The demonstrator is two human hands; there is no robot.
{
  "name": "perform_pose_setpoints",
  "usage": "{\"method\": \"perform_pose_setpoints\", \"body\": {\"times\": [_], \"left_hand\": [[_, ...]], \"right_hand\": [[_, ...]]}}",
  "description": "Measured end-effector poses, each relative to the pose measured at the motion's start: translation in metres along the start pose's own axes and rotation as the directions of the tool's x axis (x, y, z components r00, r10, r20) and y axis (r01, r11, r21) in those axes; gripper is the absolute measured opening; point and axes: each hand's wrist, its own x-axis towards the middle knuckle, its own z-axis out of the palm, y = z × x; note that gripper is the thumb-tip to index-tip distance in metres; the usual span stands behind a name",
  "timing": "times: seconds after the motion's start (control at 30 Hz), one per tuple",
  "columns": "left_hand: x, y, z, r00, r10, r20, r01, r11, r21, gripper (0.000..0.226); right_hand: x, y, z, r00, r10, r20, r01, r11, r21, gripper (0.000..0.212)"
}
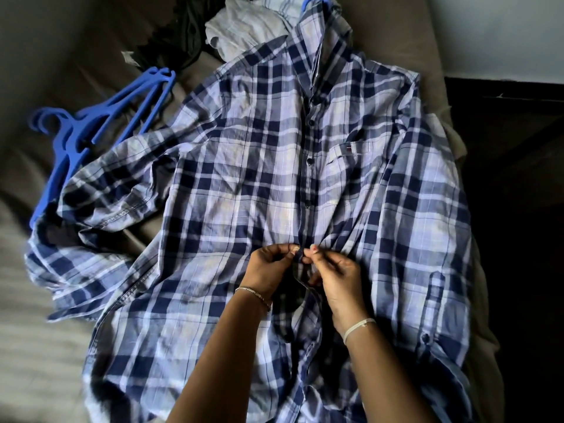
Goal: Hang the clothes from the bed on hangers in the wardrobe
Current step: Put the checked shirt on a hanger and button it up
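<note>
Blue-and-white plaid button-front shirt (pixel 274 178) lies front-up across the brown-sheeted bed (pixel 61 56), collar at the far end, hem nearest. Hook of a blue plastic hanger (pixel 316 0) sticks out beyond the collar. Stack of blue plastic hangers (pixel 100 117) on the bed left of the shirt, lower ends under its bunched sleeve. Crumpled white garment (pixel 244 29) behind the shirt's far-left shoulder, black garment (pixel 174 35) just left of that. Left hand (pixel 268 270) and right hand (pixel 335 279) side by side on the button strip, fingers (pixel 288 248) pinching it.

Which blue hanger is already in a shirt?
The hanger whose hook pokes out of the plaid shirt collar; the spare hangers lie bare on the bed.
</note>
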Motion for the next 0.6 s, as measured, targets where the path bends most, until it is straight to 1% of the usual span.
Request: {"method": "perform_pose_setpoints", "body": {"times": [0.03,0.1,0.13,0.2,0.23,0.27,0.3,0.4,0.47,0.6], "left_hand": [[0.000,0.000,0.000,1.000,-0.006,0.000,0.006,1.000,-0.008,0.016],[0.000,0.000,-0.002,1.000,-0.028,-0.005,0.028,0.999,-0.031,0.014],[-0.001,0.000,-0.002,0.999,-0.044,-0.010,0.043,0.998,-0.046,0.018],[-0.003,0.000,-0.002,0.998,-0.054,-0.015,0.053,0.998,-0.039,0.037],[-0.004,0.000,0.000,0.999,-0.048,-0.011,0.048,0.998,-0.027,0.043],[-0.004,0.000,0.001,0.999,-0.043,-0.011,0.043,0.999,-0.022,0.042],[-0.004,-0.001,0.002,0.999,-0.041,-0.021,0.041,0.999,-0.020,0.036],[-0.005,0.000,0.004,0.997,-0.045,-0.057,0.042,0.998,-0.052,0.014],[-0.005,0.000,0.005,0.997,-0.044,-0.056,0.039,0.995,-0.089,0.012],[-0.007,0.000,0.006,0.998,-0.035,-0.049,0.030,0.994,-0.102,0.012]], "right_hand": [[0.001,0.000,0.001,1.000,0.011,-0.004,-0.011,1.000,0.003,0.007],[0.003,0.001,0.004,1.000,0.020,-0.016,-0.019,1.000,0.009,0.009],[0.003,0.001,0.005,0.999,0.023,-0.023,-0.023,1.000,0.011,0.010],[0.005,0.004,0.007,0.999,0.032,-0.041,-0.032,0.999,0.003,0.012],[0.006,0.006,0.007,0.998,0.031,-0.049,-0.032,0.999,-0.006,0.014],[0.006,0.008,0.006,0.998,0.025,-0.050,-0.025,1.000,-0.011,0.018],[0.006,0.010,0.005,0.999,0.015,-0.044,-0.016,1.000,-0.013,0.021],[0.005,0.012,0.002,1.000,-0.018,0.007,0.018,1.000,-0.018,0.024],[0.004,0.012,0.001,0.999,-0.045,0.025,0.046,0.999,-0.027,0.023],[0.003,0.013,0.003,0.998,-0.069,-0.002,0.069,0.998,0.001,0.018]]}}
